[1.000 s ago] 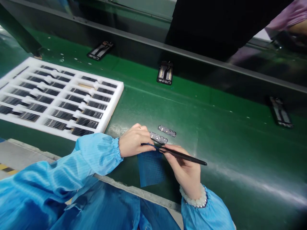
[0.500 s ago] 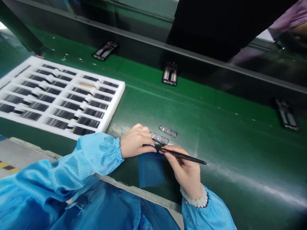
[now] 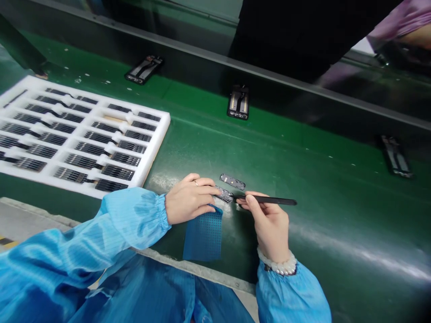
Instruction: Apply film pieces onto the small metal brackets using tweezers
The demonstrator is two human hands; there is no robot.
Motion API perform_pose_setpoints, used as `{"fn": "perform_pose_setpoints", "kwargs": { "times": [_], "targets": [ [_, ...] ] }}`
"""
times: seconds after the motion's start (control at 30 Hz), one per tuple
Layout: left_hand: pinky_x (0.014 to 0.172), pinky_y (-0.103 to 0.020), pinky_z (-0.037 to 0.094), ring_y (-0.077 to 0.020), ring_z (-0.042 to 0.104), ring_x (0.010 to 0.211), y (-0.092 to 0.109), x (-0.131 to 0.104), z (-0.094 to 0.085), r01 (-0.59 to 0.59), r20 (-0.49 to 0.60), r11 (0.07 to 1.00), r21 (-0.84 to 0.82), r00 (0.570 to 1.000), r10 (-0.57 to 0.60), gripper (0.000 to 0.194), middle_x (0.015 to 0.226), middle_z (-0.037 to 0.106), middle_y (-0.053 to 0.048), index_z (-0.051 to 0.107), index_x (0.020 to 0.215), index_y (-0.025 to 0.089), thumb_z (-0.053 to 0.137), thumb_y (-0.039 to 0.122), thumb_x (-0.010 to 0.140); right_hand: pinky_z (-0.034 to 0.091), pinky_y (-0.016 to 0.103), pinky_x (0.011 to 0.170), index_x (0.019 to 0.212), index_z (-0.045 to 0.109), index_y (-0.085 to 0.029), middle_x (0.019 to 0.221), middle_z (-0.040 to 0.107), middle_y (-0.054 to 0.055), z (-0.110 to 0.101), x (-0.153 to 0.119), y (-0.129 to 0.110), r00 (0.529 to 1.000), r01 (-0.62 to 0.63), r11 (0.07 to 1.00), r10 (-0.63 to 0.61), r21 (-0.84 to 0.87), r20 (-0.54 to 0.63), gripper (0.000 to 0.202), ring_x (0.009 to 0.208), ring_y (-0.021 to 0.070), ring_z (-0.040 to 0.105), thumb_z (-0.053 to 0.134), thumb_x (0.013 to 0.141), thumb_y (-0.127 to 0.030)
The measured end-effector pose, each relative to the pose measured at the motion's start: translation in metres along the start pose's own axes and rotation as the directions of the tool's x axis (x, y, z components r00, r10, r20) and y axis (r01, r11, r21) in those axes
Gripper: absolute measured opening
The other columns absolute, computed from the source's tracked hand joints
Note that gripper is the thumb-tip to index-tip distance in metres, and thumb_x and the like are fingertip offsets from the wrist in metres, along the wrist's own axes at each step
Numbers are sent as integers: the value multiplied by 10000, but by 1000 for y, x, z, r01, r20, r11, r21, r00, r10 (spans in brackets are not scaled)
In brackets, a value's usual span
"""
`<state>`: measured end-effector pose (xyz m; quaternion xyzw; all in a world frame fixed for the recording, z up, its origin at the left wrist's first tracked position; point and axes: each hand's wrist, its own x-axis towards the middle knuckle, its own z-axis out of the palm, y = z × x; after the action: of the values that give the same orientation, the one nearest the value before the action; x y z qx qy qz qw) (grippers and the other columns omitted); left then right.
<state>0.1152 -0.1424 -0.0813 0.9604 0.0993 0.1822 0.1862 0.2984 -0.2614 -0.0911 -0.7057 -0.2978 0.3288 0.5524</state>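
Observation:
My right hand is closed around black tweezers, their tip pointing left at the near end of a small black phone part with metallic details. My left hand lies over the other end of that part, fingertips pressing on it and holding it against the bench. A second, similar phone part lies just beyond. Under the left hand's fingers, a blue sheet with rows of small dots lies near the bench edge, its upper corner slightly raised. What the tweezer tip touches is too small to tell.
A white foam tray with rows of black flex parts stands at the left. Several opened phone units lie along the green strip at the back, below a dark raised ledge. Part of another person in pink shows at the upper right.
The tweezers and my right hand have moved up and right, from the blue sheet's top edge to the near phone part. My left fingers have shifted from the sheet's edge onto that part.

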Motion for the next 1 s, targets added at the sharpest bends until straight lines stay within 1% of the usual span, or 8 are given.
{"fn": "perform_pose_setpoints", "kwargs": {
  "times": [0.13, 0.37, 0.53, 1.0],
  "targets": [
    [853, -337, 278, -183, 535, 1073, 1, 1, -1, 5, -11, 1000, 2, 1000, -5, 203, 1098, 672, 17, 639, 801, 193, 505, 298, 911, 591, 326, 680, 877, 685, -158, 748, 741, 64, 3, 0, -1, 1000, -12, 1000, 12, 8, 4, 263, 705, 200, 714, 691, 740, -382],
    [863, -342, 273, -182, 527, 1092, 1, 1, -1, 31, 30, 1000, -4, 999, -31, 217, 1120, 666, 7, 647, 809, 200, 495, 311, 915, 589, 317, 671, 872, 685, -155, 736, 739, 61, 4, 2, -1, 1000, -28, 999, 27, 21, 7, 275, 701, 196, 712, 698, 730, -390],
    [856, -338, 276, -182, 534, 1081, 0, 1, 0, 15, 7, 1000, -7, 1000, -15, 198, 1112, 668, 18, 640, 799, 190, 514, 300, 906, 590, 337, 663, 874, 686, -149, 738, 737, 69, 4, 2, -1, 1000, -27, 1000, 27, 13, 13, 295, 698, 207, 711, 697, 728, -405],
    [862, -339, 276, -179, 531, 1085, 0, 2, -1, 19, 10, 1000, -10, 1000, -19, 208, 1116, 666, 19, 645, 798, 195, 507, 301, 910, 592, 354, 676, 883, 684, -147, 748, 738, 74, 4, 1, 0, 1000, -16, 1000, 16, -14, 7, 301, 706, 214, 712, 685, 739, -412]
  ]
}}
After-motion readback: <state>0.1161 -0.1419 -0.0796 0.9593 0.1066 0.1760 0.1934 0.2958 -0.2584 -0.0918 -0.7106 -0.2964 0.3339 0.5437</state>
